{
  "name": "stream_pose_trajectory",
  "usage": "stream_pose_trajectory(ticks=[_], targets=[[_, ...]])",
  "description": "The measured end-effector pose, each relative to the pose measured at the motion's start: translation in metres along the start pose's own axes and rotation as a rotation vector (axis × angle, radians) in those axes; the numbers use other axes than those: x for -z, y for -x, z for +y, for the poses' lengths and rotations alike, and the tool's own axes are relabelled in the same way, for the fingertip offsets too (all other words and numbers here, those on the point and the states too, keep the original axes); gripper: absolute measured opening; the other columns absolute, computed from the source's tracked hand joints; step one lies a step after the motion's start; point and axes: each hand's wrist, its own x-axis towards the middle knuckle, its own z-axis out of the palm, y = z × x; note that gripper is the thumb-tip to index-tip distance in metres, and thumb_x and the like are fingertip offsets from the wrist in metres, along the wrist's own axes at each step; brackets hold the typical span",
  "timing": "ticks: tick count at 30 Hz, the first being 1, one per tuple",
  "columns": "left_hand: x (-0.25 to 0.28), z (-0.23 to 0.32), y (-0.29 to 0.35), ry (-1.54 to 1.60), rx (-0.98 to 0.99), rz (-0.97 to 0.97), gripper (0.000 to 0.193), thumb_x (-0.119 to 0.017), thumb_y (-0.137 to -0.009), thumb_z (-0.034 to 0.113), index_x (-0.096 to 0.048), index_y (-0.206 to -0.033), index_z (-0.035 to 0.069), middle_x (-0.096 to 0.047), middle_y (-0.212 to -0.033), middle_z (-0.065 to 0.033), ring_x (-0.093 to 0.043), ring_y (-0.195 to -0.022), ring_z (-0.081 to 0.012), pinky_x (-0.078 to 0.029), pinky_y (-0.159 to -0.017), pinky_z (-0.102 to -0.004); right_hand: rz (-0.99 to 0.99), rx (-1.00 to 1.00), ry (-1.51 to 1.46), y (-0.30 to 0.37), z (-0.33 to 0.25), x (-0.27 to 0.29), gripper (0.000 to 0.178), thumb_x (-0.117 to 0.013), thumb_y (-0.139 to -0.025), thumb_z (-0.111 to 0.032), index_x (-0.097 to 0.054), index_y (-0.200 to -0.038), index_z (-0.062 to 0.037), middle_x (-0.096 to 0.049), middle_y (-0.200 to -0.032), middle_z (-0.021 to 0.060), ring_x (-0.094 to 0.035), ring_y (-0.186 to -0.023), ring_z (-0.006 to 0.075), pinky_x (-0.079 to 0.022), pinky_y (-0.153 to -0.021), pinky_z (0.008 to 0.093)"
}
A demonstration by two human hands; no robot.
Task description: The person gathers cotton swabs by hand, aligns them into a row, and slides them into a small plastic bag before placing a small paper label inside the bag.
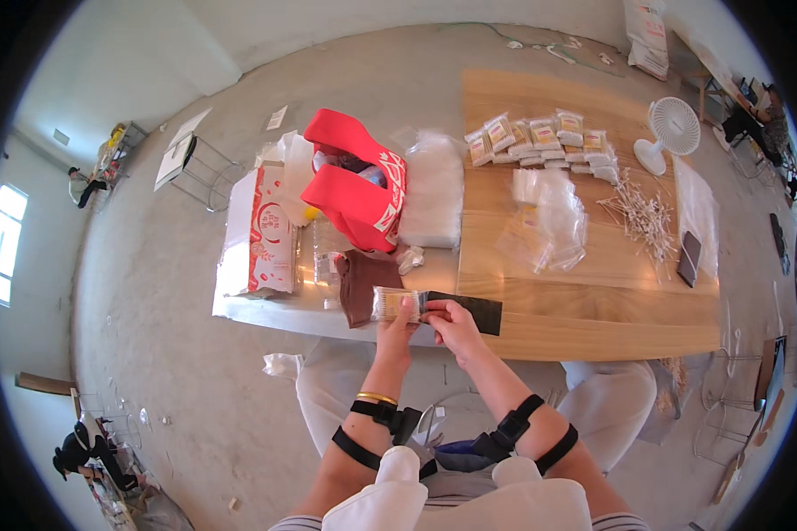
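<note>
Near the table's front edge, my left hand [398, 327] grips a small clear packet of cotton swabs [388, 303], its thumb lying across the front. My right hand [454, 329] is closed, with its fingertips pinching the right end of the same packet. Under and beside the right fingers lies a flat black strip [478, 313] on the wood. A brown cloth [360, 279] lies just beyond the left hand. To the right are a heap of loose swabs [644, 215], a spread of clear plastic bags [553, 221] and a pile of filled swab packets [540, 137].
A red bag [390, 212] stands on the table's left part, between a white-and-red carton [270, 232] and a stack of clear plastic sleeves [432, 190]. At the right are a phone [689, 257] and a white fan [673, 126]. Other people sit far off at both sides.
</note>
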Motion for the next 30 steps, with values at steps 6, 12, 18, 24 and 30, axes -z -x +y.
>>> stream_pose_trajectory(ticks=[6,12,18,24,30], targets=[[0.017,0.055,0.031,0.065,-0.126,-0.118,0.047,-0.062,-0.099,0.036,-0.053,-0.132,0.004,-0.064,-0.128,-0.0114,-0.064,-0.113,-0.0221,-0.048,-0.095,-0.0357,-0.184,0.176,0.259,0.020,-0.030,-0.034,0.026,-0.067,-0.093,-0.014,-0.064,-0.116,-0.0029,-0.063,-0.090,-0.0003,-0.055,-0.074,0.0074,-0.047,-0.065,0.0236],[0.010,0.086,0.085,0.214,-0.110,-0.212,0.050,-0.055,-0.101,0.046,-0.051,-0.138,0.014,-0.058,-0.138,-0.0013,-0.055,-0.123,-0.0147,-0.039,-0.104,-0.0370,-0.265,0.299,-0.001,0.069,-0.068,-0.062,0.021,-0.071,-0.090,-0.012,-0.063,-0.108,-0.0037,-0.063,-0.097,0.0043,-0.062,-0.084,0.0125,-0.051,-0.076,0.0291],[-0.008,0.103,0.126,0.311,-0.216,-0.237,0.045,-0.061,-0.099,0.041,-0.051,-0.136,0.017,-0.061,-0.129,0.0008,-0.055,-0.118,-0.0137,-0.039,-0.102,-0.0376,-0.192,0.801,0.274,0.116,-0.096,-0.064,0.023,-0.069,-0.092,-0.010,-0.060,-0.112,-0.0045,-0.059,-0.109,0.0042,-0.062,-0.095,0.0123,-0.049,-0.086,0.0284],[-0.024,0.119,0.162,0.306,-0.375,-0.284,0.041,-0.064,-0.098,0.035,-0.052,-0.132,0.017,-0.062,-0.126,0.0021,-0.058,-0.115,-0.0139,-0.042,-0.100,-0.0376,-0.222,0.692,0.242,0.145,-0.110,-0.060,0.020,-0.072,-0.091,-0.015,-0.063,-0.104,-0.0025,-0.062,-0.103,0.0049,-0.064,-0.090,0.0129,-0.050,-0.080,0.0277],[-0.025,0.122,0.177,0.308,-0.426,-0.287,0.046,-0.068,-0.096,0.028,-0.051,-0.136,0.014,-0.061,-0.127,-0.0002,-0.058,-0.117,-0.0152,-0.042,-0.102,-0.0384,-0.456,0.456,-0.063,0.167,-0.119,-0.058,0.010,-0.071,-0.092,-0.011,-0.063,-0.098,-0.0078,-0.064,-0.096,-0.0021,-0.058,-0.088,0.0059,-0.046,-0.083,0.0225]])
